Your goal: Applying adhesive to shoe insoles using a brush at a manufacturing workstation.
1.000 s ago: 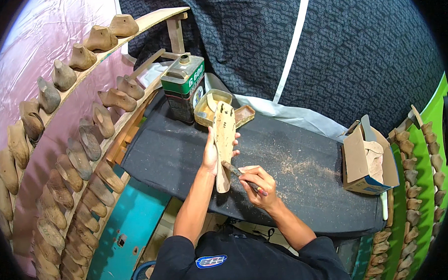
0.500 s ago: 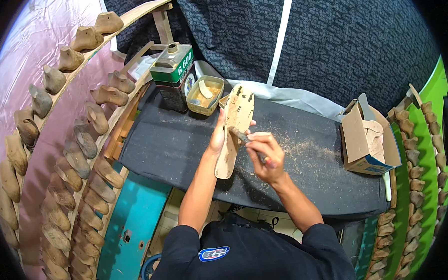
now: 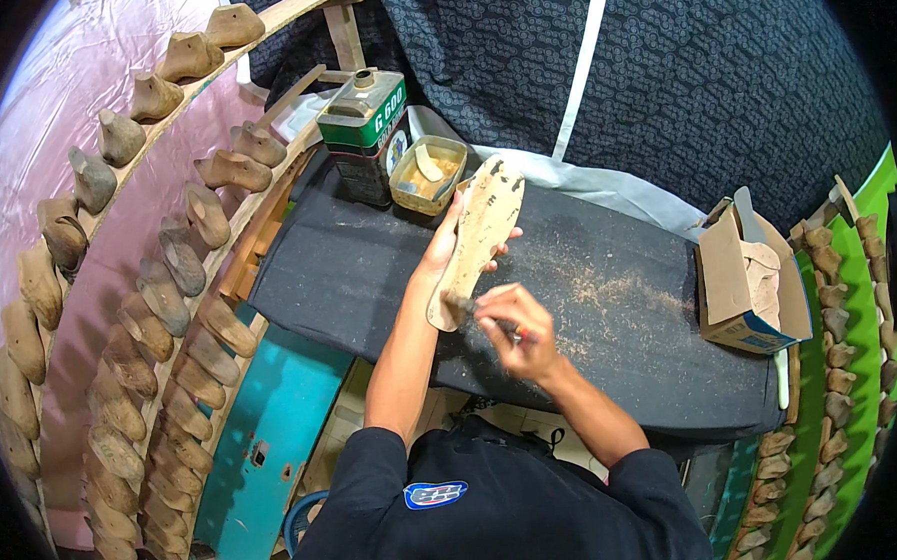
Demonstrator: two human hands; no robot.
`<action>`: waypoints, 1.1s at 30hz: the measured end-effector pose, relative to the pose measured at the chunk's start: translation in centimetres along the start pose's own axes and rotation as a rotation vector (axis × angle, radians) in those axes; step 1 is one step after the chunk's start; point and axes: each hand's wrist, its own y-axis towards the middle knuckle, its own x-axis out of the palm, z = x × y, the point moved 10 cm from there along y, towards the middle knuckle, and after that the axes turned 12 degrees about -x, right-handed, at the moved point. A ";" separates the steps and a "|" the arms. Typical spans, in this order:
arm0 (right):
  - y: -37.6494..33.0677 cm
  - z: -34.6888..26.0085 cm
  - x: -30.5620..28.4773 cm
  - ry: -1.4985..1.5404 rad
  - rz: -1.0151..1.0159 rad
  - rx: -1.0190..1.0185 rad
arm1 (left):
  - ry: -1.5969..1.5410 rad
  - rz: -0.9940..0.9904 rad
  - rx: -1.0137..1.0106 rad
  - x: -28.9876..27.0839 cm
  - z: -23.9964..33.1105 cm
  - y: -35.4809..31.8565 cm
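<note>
Gripping a sole-shaped piece [image 3: 479, 224], the left hand [image 3: 440, 248] is beyond the right hand [image 3: 521, 335]. The latter clasps a brush-like tool [image 3: 463, 303].

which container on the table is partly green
The tall can, farthest left: its upper part is green; the shallow tray is yellowish, the cardboard box brown and blue.

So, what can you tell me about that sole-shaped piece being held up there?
The sole-shaped piece is long, thin and pale tan, with rounded ends and a narrower middle. Dark, ragged patches mark its far end, with smaller specks further down; its material looks like board or leather, but I can't tell which. It is held above the dark-covered table, far end leaning right. The left hand grips it from the left and behind; the brush-like tool in the right hand appears to touch its near end.
</note>
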 end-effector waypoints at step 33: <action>-1.1 1.7 -1.8 0.123 0.040 0.141 | -0.074 -0.075 -0.026 1.2 -0.9 1.9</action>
